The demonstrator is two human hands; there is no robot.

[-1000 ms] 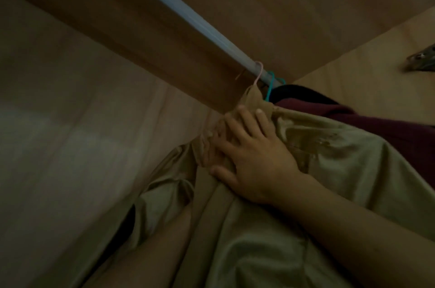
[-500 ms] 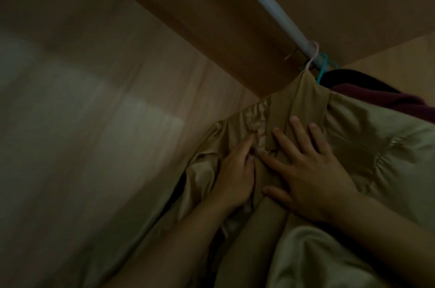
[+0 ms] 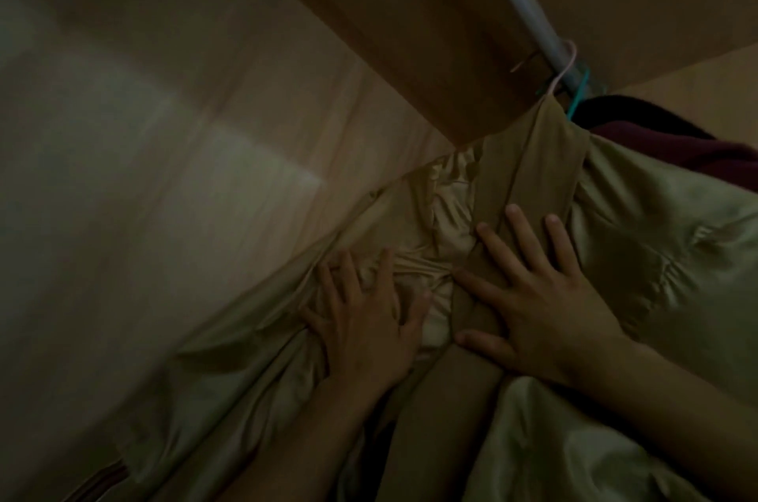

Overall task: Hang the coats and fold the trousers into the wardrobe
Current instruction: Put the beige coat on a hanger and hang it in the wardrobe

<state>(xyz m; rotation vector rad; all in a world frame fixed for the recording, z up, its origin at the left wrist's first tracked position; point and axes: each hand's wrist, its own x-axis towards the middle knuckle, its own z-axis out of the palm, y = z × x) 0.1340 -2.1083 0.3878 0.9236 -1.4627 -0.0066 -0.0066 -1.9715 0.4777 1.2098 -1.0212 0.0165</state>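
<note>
A beige satin coat (image 3: 640,239) hangs inside the dim wardrobe from a pink hanger (image 3: 565,68) hooked over the pale rail (image 3: 517,1). My left hand (image 3: 365,321) lies flat on the coat's left front with fingers spread. My right hand (image 3: 537,296) rests flat on the matte front band beside it, fingers straight and pointing up. Both hands press the fabric and grip nothing. Behind the beige coat hangs a dark maroon garment (image 3: 672,144) on a teal hanger (image 3: 579,95).
The wardrobe's wooden side wall (image 3: 164,173) fills the left. Its top panel (image 3: 410,29) runs above the rail. The coats crowd the right end of the rail; the rail's upper stretch is bare.
My left hand has come out from under the coat and now lies flat on its left front. My right hand has slid down the front. The view has shifted left.
</note>
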